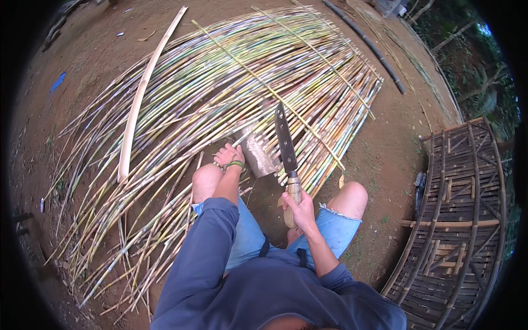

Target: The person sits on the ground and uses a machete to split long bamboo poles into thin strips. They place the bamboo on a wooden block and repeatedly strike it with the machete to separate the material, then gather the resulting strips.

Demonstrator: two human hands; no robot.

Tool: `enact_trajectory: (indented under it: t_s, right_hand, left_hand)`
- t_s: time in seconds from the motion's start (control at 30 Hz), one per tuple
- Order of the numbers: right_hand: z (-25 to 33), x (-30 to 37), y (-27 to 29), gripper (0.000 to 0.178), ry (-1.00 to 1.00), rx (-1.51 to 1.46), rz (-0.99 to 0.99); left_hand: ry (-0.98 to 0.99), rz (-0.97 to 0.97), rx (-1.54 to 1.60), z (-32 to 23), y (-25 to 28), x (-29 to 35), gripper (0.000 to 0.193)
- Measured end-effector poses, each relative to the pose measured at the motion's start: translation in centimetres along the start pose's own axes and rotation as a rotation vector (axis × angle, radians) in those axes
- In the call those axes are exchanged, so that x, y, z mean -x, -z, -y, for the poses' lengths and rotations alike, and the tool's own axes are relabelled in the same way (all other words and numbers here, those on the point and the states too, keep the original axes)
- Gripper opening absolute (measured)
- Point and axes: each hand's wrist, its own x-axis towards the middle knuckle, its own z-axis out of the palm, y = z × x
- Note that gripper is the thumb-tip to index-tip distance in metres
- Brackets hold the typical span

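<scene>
Right hand (301,210): closed around machete (286,144) handle, centre frame.
Left hand (230,156): gripping bamboo section (256,149), beside blade.

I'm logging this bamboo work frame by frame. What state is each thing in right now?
Right hand: closed around the wooden handle of the knife.
Knife: held up, blade pointing away from the person.
Left hand: reaching forward, gripping a thin bamboo strip.
Metal can: tipped on its side on the strips.
Bamboo strips: spread flat on the dirt, fanned out.
Pale split bamboo slat: lying across the strips.
Bamboo lattice frame: lying on the ground at the right.
</scene>
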Motion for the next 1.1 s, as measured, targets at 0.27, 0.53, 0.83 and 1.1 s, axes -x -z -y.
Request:
enact_trajectory:
  t_s: [0.27, 0.53, 0.83, 1.1]
  right_hand:
    - [-5.1, -2.7, -1.5, 0.028, -0.127, 0.090, 0.069]
    - [3.3, -8.1, -2.0, 0.038, 0.202, 0.068, 0.128]
    - [-9.9, -9.4, -2.7, 0.046, 0.198, 0.343, 0.017]
    - [-4.9, -9.1, -1.8, 0.059, -0.210, 0.452, 0.172]
  left_hand:
    - [-0.062, 0.013, 0.038, 1.3, 0.2, -0.7, 0.039]
    - [-0.213, -0.101, 0.044, 3.0, -0.6, -0.3, 0.034]
    - [-0.163, -0.088, -0.012, 5.6, -0.1, 1.1, 0.038]
    - [-0.124, 0.038, 0.003, 7.8, -1.0, -2.1, 0.041]
